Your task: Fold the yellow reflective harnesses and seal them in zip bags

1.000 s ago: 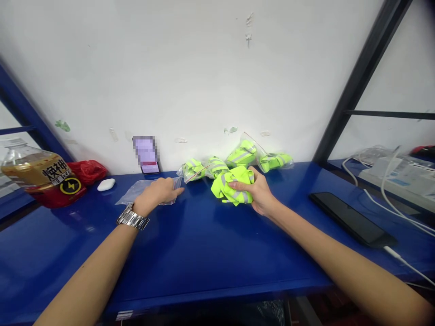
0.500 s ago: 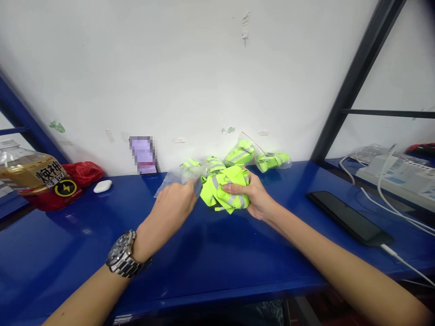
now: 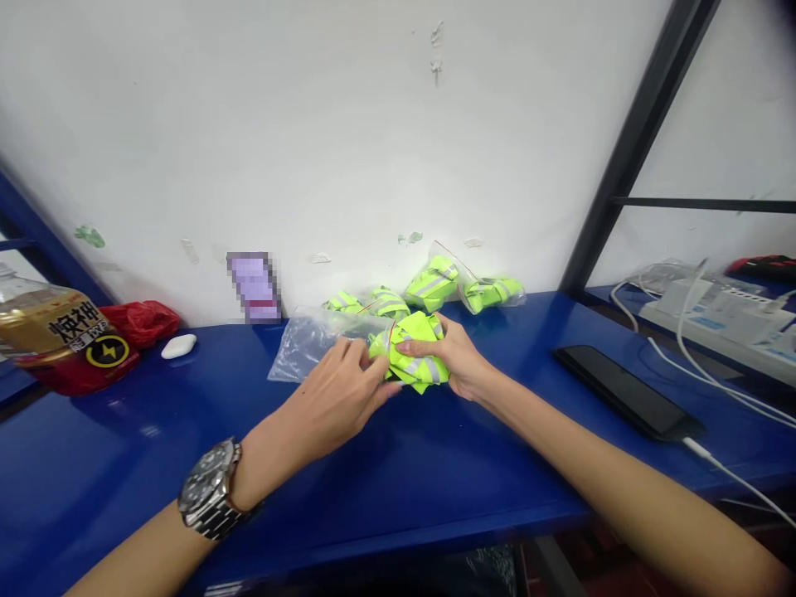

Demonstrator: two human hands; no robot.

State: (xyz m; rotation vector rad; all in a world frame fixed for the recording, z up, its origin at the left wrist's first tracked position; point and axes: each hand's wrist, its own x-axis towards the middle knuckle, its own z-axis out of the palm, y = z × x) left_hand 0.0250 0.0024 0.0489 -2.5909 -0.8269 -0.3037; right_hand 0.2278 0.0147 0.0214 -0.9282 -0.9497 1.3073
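A folded neon-yellow reflective vest [image 3: 421, 373] with grey stripes is gripped in my right hand [image 3: 463, 358], thumb on top. My left hand [image 3: 342, 381] pinches the mouth of a clear plastic zip bag [image 3: 298, 344], whose red-lined edge lies over the vest's left end. The bag's body stretches flat to the left, above the table. Part of the vest's left end is inside the bag opening; my left fingers cover some of it. Behind my hands, along the wall, lie several bagged yellow vests [image 3: 434, 282].
On the blue table [image 3: 404, 489], a drink bottle [image 3: 62, 332], red plastic bag [image 3: 143, 322] and white earphone case [image 3: 179, 347] stand left. A phone [image 3: 254, 288] leans on the wall. At right lie another phone [image 3: 625, 390], white cables and a power strip [image 3: 715, 319].
My left hand has brought the bag's mouth rightward over the vest's left end, and the bag now lies spread out to the left. My right hand keeps its grip on the vest.
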